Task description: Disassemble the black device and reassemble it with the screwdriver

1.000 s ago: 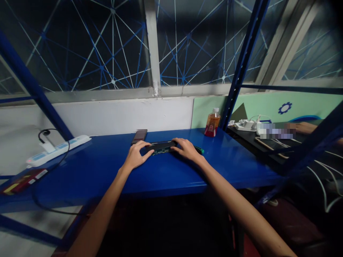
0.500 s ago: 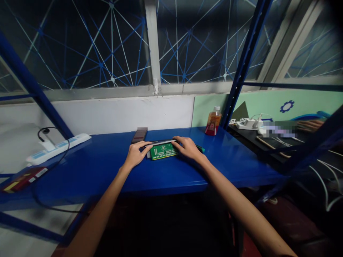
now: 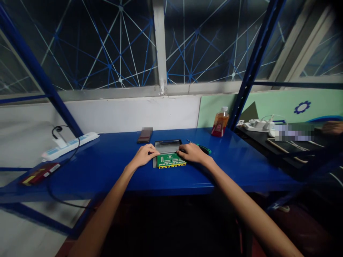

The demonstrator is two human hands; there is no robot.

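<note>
A green circuit board with a yellow lower edge lies on the blue table, with a strip of grey metal casing showing at its left side. Behind it is a shallow grey metal tray with a dark rim. My left hand has thumb and fingers pinched together at the board's upper left corner. Fingers of my right hand curl over the upper right corner, and their tips are partly hidden. A screwdriver with a black and green handle lies just beyond my right hand.
A phone lies behind my left hand. An amber drink bottle stands at the back right. At the left are a white power strip, a black cable and a red box. Another person's hand shows over the black table at right.
The pale metal edge between my hands has gone down, and the tray now shows behind the board. Both hands have lowered to the board's upper corners. The view has swung slightly left.
</note>
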